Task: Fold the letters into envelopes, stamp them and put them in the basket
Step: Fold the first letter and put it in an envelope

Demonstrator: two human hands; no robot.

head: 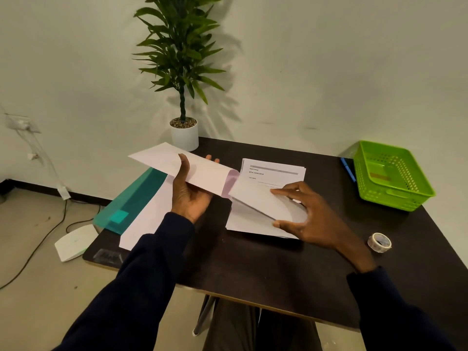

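Note:
My left hand (188, 192) holds a long white envelope (162, 158) above the dark table, its open pinkish flap end pointing right. My right hand (307, 216) pinches a folded white letter (255, 198), whose left edge meets the envelope's opening. Under the letter lies a stack of printed sheets (276, 171). The green plastic basket (391, 174) stands at the table's far right corner with something flat inside it. A roll of patterned tape (379, 242) lies to the right of my right wrist.
More white envelopes (145, 219) and a teal folder (131, 201) lie at the table's left edge. A potted plant (184, 134) stands at the back. A blue pen (348, 169) lies beside the basket. Cables and a white device (74, 243) are on the floor at left.

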